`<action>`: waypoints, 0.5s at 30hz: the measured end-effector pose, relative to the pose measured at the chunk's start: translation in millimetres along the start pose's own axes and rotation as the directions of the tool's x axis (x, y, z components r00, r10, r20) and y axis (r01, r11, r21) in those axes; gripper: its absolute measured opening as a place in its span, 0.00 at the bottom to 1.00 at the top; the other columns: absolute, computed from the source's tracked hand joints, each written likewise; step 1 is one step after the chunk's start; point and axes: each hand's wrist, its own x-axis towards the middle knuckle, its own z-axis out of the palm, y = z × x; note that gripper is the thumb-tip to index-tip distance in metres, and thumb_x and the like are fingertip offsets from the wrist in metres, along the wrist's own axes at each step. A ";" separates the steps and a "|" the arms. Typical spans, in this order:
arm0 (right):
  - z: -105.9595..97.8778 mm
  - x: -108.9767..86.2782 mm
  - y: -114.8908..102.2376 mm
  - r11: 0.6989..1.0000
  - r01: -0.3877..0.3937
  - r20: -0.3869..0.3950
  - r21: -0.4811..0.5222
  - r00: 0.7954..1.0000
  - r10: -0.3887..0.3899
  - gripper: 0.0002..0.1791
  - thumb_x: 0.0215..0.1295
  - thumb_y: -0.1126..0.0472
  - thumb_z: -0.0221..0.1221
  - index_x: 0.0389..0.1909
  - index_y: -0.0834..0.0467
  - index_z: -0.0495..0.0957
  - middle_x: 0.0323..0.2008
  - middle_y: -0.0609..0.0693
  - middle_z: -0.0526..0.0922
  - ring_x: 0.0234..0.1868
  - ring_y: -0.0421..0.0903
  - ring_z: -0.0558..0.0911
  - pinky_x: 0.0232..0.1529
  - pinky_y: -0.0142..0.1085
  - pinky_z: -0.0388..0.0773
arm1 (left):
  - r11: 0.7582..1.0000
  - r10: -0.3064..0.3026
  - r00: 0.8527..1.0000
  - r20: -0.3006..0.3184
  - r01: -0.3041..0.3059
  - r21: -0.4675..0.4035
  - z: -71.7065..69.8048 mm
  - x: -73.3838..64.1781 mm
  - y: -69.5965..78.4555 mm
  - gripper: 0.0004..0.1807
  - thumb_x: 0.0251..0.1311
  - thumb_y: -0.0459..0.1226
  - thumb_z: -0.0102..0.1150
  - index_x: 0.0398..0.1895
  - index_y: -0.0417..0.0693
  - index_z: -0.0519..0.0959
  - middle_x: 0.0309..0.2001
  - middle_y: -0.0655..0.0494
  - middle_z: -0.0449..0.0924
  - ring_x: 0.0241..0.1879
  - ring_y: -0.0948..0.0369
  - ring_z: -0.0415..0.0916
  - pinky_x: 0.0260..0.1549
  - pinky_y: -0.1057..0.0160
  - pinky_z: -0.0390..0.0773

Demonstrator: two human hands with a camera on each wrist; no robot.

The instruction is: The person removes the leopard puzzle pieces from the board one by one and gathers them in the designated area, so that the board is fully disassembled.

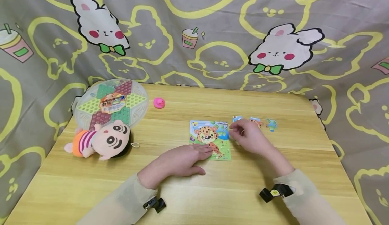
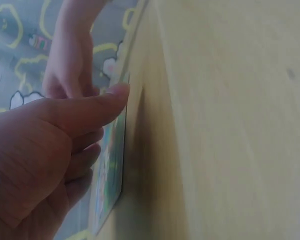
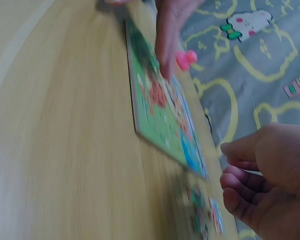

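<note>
A square leopard picture puzzle (image 1: pixel 208 134) lies flat on the wooden table. My left hand (image 1: pixel 185 159) rests on its lower left part, fingers extended over the leopard's body and thumb apart on the near side. Just past the puzzle's right edge is my right hand (image 1: pixel 250 137), its fingers loosely bent. Nothing shows between that thumb and fingers in the right wrist view, where the right hand (image 3: pixel 275 180) hangs above the tabletop. Beyond it lie several loose puzzle pieces (image 1: pixel 271 124), partly covered by the hand in the head view.
On the left, a plush doll (image 1: pixel 110 141) lies on its side against a round Chinese checkers board (image 1: pixel 138 91). A small pink rubber duck (image 1: pixel 159 103) sits behind the puzzle, to its left. A patterned curtain (image 1: pixel 218 32) hangs along the table's back edge.
</note>
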 end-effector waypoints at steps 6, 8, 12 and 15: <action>17.3 15.1 -13.1 0.997 0.059 0.112 0.039 0.992 -0.063 0.08 0.68 0.67 0.69 0.46 0.65 0.85 0.32 0.45 0.83 0.34 0.42 0.81 0.37 0.37 0.83 | 1.000 0.022 0.999 0.028 -0.022 -0.013 5.1 11.4 6.3 0.43 0.71 0.54 0.65 0.81 0.42 0.63 0.83 0.51 0.55 0.81 0.58 0.51 0.78 0.61 0.54; 21.9 18.6 -15.9 0.996 0.076 0.142 0.042 0.986 -0.081 0.10 0.68 0.66 0.70 0.47 0.65 0.85 0.33 0.45 0.83 0.33 0.42 0.80 0.36 0.37 0.82 | 1.000 0.011 0.999 0.043 -0.011 -0.011 7.1 13.3 6.7 0.44 0.71 0.55 0.65 0.81 0.42 0.63 0.83 0.52 0.54 0.81 0.59 0.50 0.78 0.62 0.54; 29.5 22.6 -17.2 0.997 0.071 0.197 0.027 0.978 -0.075 0.15 0.65 0.65 0.73 0.50 0.66 0.84 0.34 0.47 0.82 0.33 0.43 0.79 0.35 0.36 0.79 | 1.000 -0.004 0.998 0.056 0.005 -0.018 9.5 13.9 4.6 0.44 0.70 0.54 0.67 0.81 0.42 0.64 0.83 0.53 0.53 0.81 0.60 0.50 0.77 0.62 0.54; 33.3 23.0 -15.7 0.998 0.058 0.216 0.011 0.975 -0.059 0.19 0.64 0.64 0.75 0.52 0.66 0.84 0.35 0.49 0.80 0.34 0.44 0.77 0.36 0.35 0.78 | 0.999 -0.001 0.999 0.053 0.003 -0.032 10.3 13.6 3.0 0.43 0.70 0.53 0.67 0.81 0.43 0.64 0.83 0.54 0.53 0.81 0.60 0.50 0.77 0.61 0.54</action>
